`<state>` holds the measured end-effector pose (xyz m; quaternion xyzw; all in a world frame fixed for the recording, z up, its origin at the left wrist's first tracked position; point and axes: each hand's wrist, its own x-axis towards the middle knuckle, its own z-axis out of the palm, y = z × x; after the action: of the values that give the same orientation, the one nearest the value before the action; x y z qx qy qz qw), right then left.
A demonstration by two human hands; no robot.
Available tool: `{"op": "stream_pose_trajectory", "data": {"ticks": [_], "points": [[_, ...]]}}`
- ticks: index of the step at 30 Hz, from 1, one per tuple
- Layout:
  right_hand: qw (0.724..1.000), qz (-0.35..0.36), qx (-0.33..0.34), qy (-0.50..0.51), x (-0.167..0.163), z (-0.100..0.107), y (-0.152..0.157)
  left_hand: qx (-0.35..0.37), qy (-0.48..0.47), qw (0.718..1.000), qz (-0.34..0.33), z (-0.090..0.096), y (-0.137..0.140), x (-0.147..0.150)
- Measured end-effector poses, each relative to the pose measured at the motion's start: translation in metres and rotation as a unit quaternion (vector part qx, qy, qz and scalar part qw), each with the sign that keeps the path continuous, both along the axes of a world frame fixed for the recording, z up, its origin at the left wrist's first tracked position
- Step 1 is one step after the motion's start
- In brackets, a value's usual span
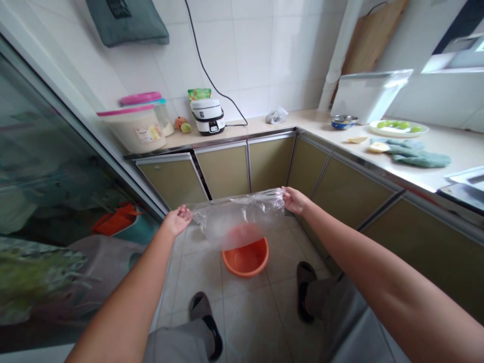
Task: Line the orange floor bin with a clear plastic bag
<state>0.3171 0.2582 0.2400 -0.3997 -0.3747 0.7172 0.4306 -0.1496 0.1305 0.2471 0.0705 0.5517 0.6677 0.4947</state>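
A clear plastic bag (260, 212) is stretched out between my two hands, above the floor. Its left end is pinched in my left hand (179, 220). The upper right corner is gripped by the closed fingers of my right hand (295, 200). Below the bag an orange basin (246, 259) stands on the tiled floor, and its back part shows blurred through the plastic. Whatever the basin's covered back part holds is hidden.
My slippered feet (206, 312) flank the basin. Low cabinets (223, 169) run behind and to the right. The counter bears a small rice cooker (207, 116), lidded tubs (132, 132), a crumpled bag (277, 116), a plate (381, 132) and green gloves (421, 154). A glass door (75, 151) stands left.
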Motion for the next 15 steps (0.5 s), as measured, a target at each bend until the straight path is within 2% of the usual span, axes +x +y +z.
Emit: {"op": "stream_pose_trajectory", "data": {"ticks": [3, 9, 12, 15], "points": [[0.998, 0.005, -0.022, 0.052, -0.009, 0.001, -0.008, 0.009, -0.038, 0.999, -0.035, -0.006, -0.008, -0.002], [0.988, -0.027, -0.090, 0.123, -0.023, -0.002, -0.014, -0.025, -0.066, 0.982, -0.173, -0.016, -0.016, -0.001], [0.991, 0.046, -0.103, 0.074, -0.020, -0.007, -0.015, -0.036, -0.055, 0.981, -0.183, -0.021, -0.014, 0.002], [0.988, 0.115, -0.106, 0.006, -0.012, -0.014, -0.016, -0.046, -0.052, 0.987, -0.142, -0.025, -0.013, 0.003]]}}
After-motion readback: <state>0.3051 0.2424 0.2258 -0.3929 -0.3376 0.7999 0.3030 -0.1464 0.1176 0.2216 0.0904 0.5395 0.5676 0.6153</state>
